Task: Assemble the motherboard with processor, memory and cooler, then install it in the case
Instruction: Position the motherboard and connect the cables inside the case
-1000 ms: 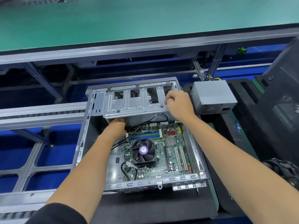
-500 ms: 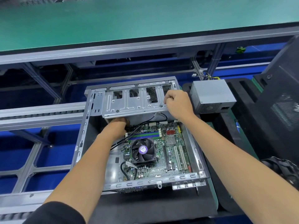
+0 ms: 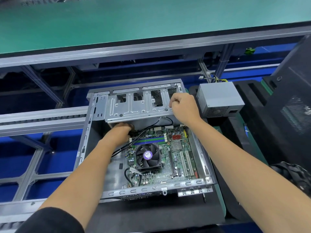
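An open grey metal case (image 3: 84,137) lies flat before me. Inside it sits the green motherboard (image 3: 170,158) with a black fan cooler (image 3: 148,156) and memory sticks (image 3: 148,140) behind the fan. A silver drive cage (image 3: 134,106) spans the far end of the case. My right hand (image 3: 183,108) grips the cage's right near corner with curled fingers. My left hand (image 3: 122,130) reaches under the cage's near edge; its fingers are hidden there. Black cables (image 3: 146,128) run from under the cage across the board.
A grey power supply (image 3: 218,100) stands on black foam (image 3: 249,132) right of the case. A black side panel (image 3: 292,101) leans at far right. Aluminium frame rails (image 3: 42,116) and blue floor lie left. A green-topped bench (image 3: 134,22) runs behind.
The drive cage and my right hand have moved very slightly; my left hand stays under the cage edge. Otherwise nothing visibly changed.
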The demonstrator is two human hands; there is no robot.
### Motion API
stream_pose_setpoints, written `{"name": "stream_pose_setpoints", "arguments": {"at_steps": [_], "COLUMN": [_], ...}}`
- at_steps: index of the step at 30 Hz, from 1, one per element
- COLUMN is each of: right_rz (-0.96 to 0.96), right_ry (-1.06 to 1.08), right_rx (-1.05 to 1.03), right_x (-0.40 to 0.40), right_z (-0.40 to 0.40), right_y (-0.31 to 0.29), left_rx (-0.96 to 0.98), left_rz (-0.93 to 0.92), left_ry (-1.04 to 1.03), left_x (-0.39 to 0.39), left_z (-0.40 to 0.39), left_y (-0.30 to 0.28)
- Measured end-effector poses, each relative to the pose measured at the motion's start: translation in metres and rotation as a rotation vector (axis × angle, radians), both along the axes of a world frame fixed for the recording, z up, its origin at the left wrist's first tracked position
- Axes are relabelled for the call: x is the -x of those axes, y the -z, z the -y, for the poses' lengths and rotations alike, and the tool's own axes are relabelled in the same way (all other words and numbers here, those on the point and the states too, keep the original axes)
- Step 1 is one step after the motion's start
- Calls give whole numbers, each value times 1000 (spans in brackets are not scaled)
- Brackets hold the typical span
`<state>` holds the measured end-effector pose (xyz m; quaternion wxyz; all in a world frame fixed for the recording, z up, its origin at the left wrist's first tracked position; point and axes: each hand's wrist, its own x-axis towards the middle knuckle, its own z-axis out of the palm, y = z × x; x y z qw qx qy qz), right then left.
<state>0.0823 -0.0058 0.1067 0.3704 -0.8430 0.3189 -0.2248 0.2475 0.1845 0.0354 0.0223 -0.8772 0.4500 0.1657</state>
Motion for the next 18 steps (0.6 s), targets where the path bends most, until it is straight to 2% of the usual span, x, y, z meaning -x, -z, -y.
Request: {"name": "stream_pose_setpoints", "arguments": {"at_steps": [18], "right_rz": [1], "right_ry": [0], "right_rx": [-6], "right_x": [1], "right_z": [-1], "right_y": [-2], "left_rx": [1], "left_rz": [9], "left_ry": [11], "left_x": [-3], "left_z": [3], "left_y": [6]}}
